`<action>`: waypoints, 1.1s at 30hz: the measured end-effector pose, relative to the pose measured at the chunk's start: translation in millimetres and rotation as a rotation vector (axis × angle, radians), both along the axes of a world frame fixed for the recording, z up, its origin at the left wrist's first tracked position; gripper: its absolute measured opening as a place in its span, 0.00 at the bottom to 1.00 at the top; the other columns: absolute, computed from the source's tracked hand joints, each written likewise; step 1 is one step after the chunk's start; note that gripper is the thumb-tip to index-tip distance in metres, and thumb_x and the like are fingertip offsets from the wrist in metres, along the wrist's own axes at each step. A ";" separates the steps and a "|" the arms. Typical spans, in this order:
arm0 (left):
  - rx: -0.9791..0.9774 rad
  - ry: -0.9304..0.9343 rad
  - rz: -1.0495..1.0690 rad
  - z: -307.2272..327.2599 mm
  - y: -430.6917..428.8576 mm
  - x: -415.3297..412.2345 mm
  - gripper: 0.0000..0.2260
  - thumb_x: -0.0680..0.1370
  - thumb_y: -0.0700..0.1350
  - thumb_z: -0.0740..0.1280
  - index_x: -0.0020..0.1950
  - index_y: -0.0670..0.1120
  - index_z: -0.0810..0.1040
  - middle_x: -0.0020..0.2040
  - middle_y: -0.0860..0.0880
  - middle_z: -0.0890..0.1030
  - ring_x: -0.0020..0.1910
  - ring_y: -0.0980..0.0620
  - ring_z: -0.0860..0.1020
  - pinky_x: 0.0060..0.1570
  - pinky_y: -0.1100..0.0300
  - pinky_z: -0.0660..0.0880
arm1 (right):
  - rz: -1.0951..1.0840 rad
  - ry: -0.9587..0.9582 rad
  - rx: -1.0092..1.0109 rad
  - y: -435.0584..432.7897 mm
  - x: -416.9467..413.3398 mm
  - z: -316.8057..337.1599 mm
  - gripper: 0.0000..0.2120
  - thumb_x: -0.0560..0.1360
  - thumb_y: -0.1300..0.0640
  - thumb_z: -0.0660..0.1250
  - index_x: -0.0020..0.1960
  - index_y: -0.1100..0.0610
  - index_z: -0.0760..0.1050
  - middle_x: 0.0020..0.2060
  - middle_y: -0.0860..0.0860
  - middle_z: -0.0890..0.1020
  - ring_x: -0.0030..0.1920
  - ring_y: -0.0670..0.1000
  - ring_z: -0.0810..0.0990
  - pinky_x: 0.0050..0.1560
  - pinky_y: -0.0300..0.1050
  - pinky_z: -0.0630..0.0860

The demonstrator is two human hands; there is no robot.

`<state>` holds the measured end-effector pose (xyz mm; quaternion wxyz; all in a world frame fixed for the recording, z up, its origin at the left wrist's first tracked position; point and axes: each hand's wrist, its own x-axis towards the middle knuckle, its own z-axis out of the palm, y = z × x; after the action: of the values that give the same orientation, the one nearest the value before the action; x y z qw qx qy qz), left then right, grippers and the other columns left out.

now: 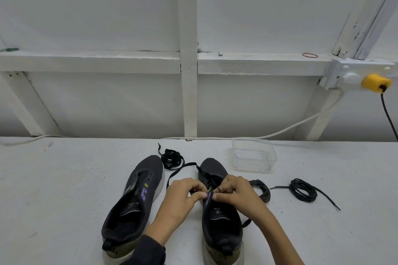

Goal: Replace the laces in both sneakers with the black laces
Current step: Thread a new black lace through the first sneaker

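Observation:
Two dark grey sneakers stand side by side on the white table, toes away from me. The left sneaker (pixel 134 198) has bare eyelets and no lace. Over the right sneaker (pixel 221 217), my left hand (pixel 183 198) and my right hand (pixel 237 194) meet at its eyelets, each pinching a black lace (pixel 178 173) that is partly threaded near the toe. One end of that lace trails left, the other loops to the right (pixel 261 192). A bundled black lace (pixel 171 158) lies between the toes. Another coiled black lace (pixel 303 189) lies to the right.
A clear plastic container (pixel 254 155) sits behind the right sneaker. A white cable (pixel 301 123) runs along the table's back edge to a wall socket with a yellow plug (pixel 375 83). White wooden wall framing stands behind the table.

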<state>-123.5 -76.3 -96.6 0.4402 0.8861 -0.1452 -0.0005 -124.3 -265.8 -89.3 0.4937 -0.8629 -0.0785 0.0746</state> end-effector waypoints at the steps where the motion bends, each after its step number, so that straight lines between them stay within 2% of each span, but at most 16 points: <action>1: 0.014 0.004 -0.009 1.3 -0.1 1.6 0.06 0.73 0.44 0.72 0.39 0.55 0.83 0.38 0.61 0.82 0.42 0.60 0.79 0.44 0.68 0.73 | -0.002 0.000 0.000 0.3 0.6 -1.1 0.09 0.68 0.56 0.78 0.35 0.42 0.84 0.32 0.42 0.72 0.38 0.43 0.74 0.45 0.44 0.72; 4: 0.047 0.013 -0.025 3.4 -1.4 4.0 0.06 0.74 0.44 0.71 0.39 0.54 0.82 0.38 0.60 0.82 0.43 0.61 0.78 0.44 0.69 0.72 | -0.016 -0.010 0.017 0.3 1.7 -3.5 0.14 0.68 0.57 0.78 0.32 0.39 0.82 0.31 0.42 0.72 0.37 0.42 0.74 0.45 0.41 0.72; 8: -0.029 0.035 -0.008 1.5 -3.9 1.5 0.10 0.75 0.42 0.70 0.37 0.57 0.80 0.38 0.60 0.82 0.41 0.62 0.79 0.41 0.72 0.70 | -0.030 -0.002 0.051 0.3 0.6 -5.2 0.08 0.67 0.57 0.78 0.36 0.44 0.85 0.30 0.41 0.72 0.37 0.42 0.74 0.45 0.41 0.72; 13: -0.158 0.103 0.042 -3.6 -4.7 -1.8 0.09 0.75 0.39 0.71 0.39 0.53 0.81 0.39 0.58 0.83 0.39 0.62 0.80 0.42 0.67 0.74 | -0.027 0.001 0.058 0.5 0.6 -4.2 0.15 0.68 0.58 0.78 0.31 0.38 0.82 0.33 0.43 0.72 0.39 0.44 0.75 0.45 0.42 0.72; 15: -0.197 0.119 0.042 -3.6 -4.5 -2.5 0.09 0.75 0.39 0.71 0.39 0.52 0.81 0.38 0.58 0.83 0.38 0.63 0.79 0.42 0.68 0.74 | -0.027 0.006 0.060 0.7 0.4 -4.4 0.12 0.68 0.57 0.78 0.34 0.41 0.84 0.34 0.43 0.73 0.38 0.43 0.75 0.45 0.40 0.72; 17: -0.224 0.128 0.046 -3.6 -4.3 -2.9 0.09 0.75 0.38 0.71 0.39 0.51 0.81 0.36 0.58 0.83 0.36 0.63 0.78 0.41 0.69 0.73 | -0.028 0.014 0.060 1.1 0.0 -4.3 0.05 0.68 0.57 0.78 0.40 0.47 0.86 0.34 0.43 0.73 0.37 0.40 0.74 0.43 0.37 0.71; 21: -0.177 0.132 0.056 -7.1 -4.3 -1.3 0.09 0.75 0.40 0.71 0.38 0.53 0.81 0.36 0.57 0.83 0.36 0.63 0.78 0.42 0.67 0.74 | -0.024 0.016 0.063 1.0 -0.4 -4.4 0.03 0.69 0.57 0.77 0.41 0.50 0.87 0.33 0.43 0.72 0.37 0.38 0.74 0.44 0.34 0.69; 25: -0.158 0.142 0.022 -7.6 -2.8 1.2 0.06 0.75 0.41 0.72 0.39 0.51 0.82 0.36 0.56 0.83 0.37 0.61 0.79 0.43 0.63 0.76 | -0.032 0.020 0.066 1.1 -1.6 -2.9 0.05 0.69 0.57 0.77 0.39 0.47 0.86 0.33 0.43 0.73 0.37 0.38 0.74 0.44 0.35 0.70; 29: -0.140 0.161 -0.003 -4.2 -2.0 6.7 0.07 0.73 0.41 0.73 0.39 0.53 0.83 0.36 0.55 0.84 0.37 0.62 0.80 0.45 0.61 0.78 | -0.032 0.023 0.066 2.0 -0.9 -0.6 0.14 0.69 0.59 0.77 0.32 0.41 0.83 0.33 0.43 0.73 0.37 0.40 0.75 0.44 0.38 0.72; 31: -0.171 0.216 -0.025 -0.6 -0.9 9.8 0.06 0.72 0.39 0.74 0.39 0.50 0.84 0.34 0.55 0.84 0.36 0.61 0.80 0.43 0.65 0.77 | -0.024 0.034 0.061 1.6 -1.8 1.2 0.12 0.69 0.60 0.77 0.34 0.43 0.84 0.34 0.43 0.74 0.37 0.40 0.75 0.44 0.38 0.72; 33: -0.230 0.271 -0.054 3.2 1.1 11.1 0.03 0.72 0.37 0.74 0.42 0.45 0.85 0.35 0.53 0.84 0.36 0.60 0.81 0.43 0.67 0.76 | -0.015 0.041 0.044 1.6 -2.2 3.3 0.06 0.69 0.60 0.77 0.37 0.50 0.86 0.34 0.44 0.75 0.37 0.40 0.75 0.43 0.38 0.71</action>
<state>-112.5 -75.1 -93.4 0.5540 0.8175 -0.1073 -0.1153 -126.5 -264.2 -86.0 0.5145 -0.8507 -0.0637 0.0870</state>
